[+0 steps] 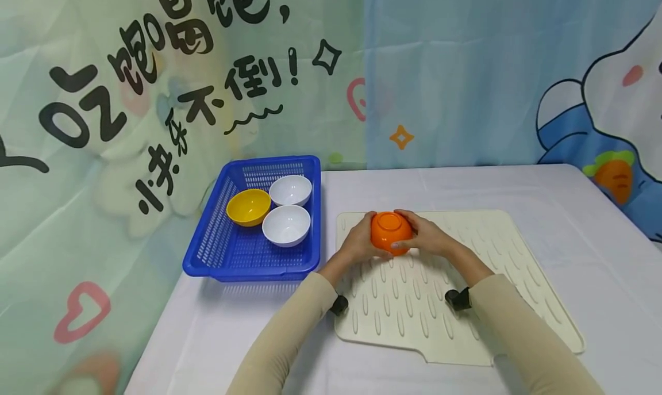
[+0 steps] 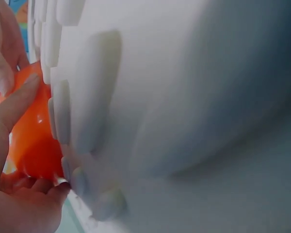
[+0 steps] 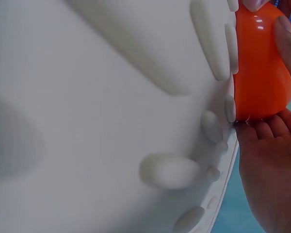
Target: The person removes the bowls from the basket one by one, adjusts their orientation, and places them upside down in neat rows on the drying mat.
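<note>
- The left hand (image 1: 357, 240) grasps the orange bowl (image 1: 391, 231) from its left side, fingers curled round the wall; in the left wrist view a fingertip (image 2: 24, 92) lies flat on the orange surface.
- The right hand (image 1: 426, 237) grasps the same bowl from the right, thumb across the near wall and fingers over the far rim; the right wrist view shows the palm cupped under the bowl's edge.
- Both forearms, in beige sleeves, come in from the lower edge and converge on the bowl, wrists low over the mat (image 1: 512, 257). A dark strap sits at each wrist.
- The orange bowl is upside down, base up, at the far left part of the mat, its rim at or just above the mat's raised ribs; whether it touches cannot be told.
- The mat is cream, ribbed, and lies flat on the counter (image 1: 595, 211), which has a pale cloth.
- Just left of the mat stands a blue basket (image 1: 217, 257). In it sit a yellow bowl (image 1: 249, 206) and two white bowls (image 1: 287, 225), all upright and close together at the far end.
- A printed curtain hangs behind the counter.
</note>
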`<state>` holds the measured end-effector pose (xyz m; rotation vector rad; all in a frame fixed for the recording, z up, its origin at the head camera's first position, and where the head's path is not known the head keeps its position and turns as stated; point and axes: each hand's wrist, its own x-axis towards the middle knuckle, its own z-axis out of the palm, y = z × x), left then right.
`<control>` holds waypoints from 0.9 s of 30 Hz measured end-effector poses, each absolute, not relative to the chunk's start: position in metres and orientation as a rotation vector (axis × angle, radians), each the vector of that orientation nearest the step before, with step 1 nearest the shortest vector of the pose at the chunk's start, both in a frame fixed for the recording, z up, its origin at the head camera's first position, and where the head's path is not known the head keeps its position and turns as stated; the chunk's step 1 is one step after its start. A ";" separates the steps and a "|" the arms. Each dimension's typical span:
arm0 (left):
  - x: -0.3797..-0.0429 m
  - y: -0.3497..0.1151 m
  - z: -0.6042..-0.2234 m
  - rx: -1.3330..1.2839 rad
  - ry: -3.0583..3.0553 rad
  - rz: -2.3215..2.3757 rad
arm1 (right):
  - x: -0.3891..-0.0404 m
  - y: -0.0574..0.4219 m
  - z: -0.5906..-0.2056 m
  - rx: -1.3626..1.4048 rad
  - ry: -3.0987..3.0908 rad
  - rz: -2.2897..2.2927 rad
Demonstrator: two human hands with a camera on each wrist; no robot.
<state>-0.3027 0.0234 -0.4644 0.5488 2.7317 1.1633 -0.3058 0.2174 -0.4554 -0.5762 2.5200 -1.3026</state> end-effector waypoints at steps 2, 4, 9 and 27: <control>-0.301 0.025 -0.462 0.569 2.739 1.120 | -0.305 0.218 -0.455 -0.575 2.523 -1.305; -0.297 0.026 -0.459 0.579 2.753 1.074 | -0.305 0.219 -0.456 -0.575 2.529 -1.306; -0.272 0.027 -0.443 0.701 2.811 0.975 | -0.303 0.221 -0.458 -0.608 2.520 -1.330; -0.229 -0.136 -0.361 0.264 3.049 1.436 | -0.310 0.218 -0.457 -0.582 2.549 -1.263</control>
